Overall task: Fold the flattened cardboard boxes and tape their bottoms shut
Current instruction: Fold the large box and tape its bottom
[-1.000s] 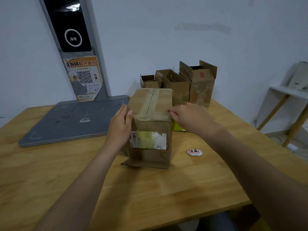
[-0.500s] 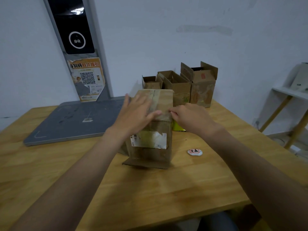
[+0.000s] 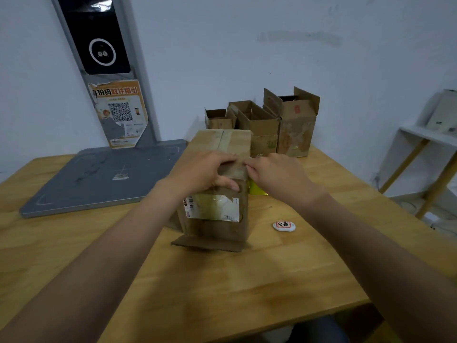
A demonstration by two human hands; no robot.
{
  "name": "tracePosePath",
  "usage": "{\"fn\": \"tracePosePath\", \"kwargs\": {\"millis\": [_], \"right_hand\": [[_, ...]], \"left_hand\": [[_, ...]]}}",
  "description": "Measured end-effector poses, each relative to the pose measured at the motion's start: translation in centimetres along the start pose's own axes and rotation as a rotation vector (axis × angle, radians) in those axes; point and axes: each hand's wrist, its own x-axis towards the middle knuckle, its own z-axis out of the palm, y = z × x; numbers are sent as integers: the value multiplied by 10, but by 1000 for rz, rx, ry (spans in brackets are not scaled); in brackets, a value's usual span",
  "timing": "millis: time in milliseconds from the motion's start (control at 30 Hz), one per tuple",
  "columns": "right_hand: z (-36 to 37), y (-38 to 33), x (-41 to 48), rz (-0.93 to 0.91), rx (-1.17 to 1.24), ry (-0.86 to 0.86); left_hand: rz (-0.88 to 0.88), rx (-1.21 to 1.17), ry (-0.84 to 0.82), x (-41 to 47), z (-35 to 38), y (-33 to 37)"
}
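Observation:
A worn cardboard box (image 3: 215, 229) stands bottom-up in the middle of the wooden table (image 3: 222, 280). A strip of clear tape (image 3: 223, 141) runs along its closed top seam, and one flap lies flat on the table at its foot. My left hand (image 3: 200, 174) lies over the near top edge, fingers on the top and thumb pressing on the front face above the white label. My right hand (image 3: 277, 177) has curled fingers, and their tips pinch the box's near right top corner.
Three folded, open-topped boxes (image 3: 259, 125) stand against the wall behind. A grey base plate (image 3: 99, 179) with an upright screen post (image 3: 103, 45) fills the left. A small white badge (image 3: 284, 226) lies right of the box. Something yellow (image 3: 257, 189) shows under my right hand. A white shelf (image 3: 425, 134) stands at the far right.
My left hand left the box's left side, swept across the taped top and came down onto the near top edge. My right hand stayed at the corner.

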Motion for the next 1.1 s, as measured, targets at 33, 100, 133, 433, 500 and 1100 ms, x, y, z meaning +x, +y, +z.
{"fn": "tracePosePath", "kwargs": {"millis": [33, 100, 133, 433, 500, 1100], "right_hand": [[1, 0, 0, 3, 1, 8], [2, 0, 0, 13, 19, 7], [2, -1, 0, 17, 30, 2], [5, -4, 0, 36, 96, -44], [4, -5, 0, 37, 109, -49], [3, -39, -1, 48, 458, 2]], "left_hand": [[10, -39, -26, -3, -4, -7], [-7, -77, -37, -12, -8, -21], [-45, -33, 13, -18, -7, -27], [-93, -508, 455, -47, 26, -73], [-127, -546, 465, -51, 35, -77], [-228, 86, 529, -76, 44, -32]]}}
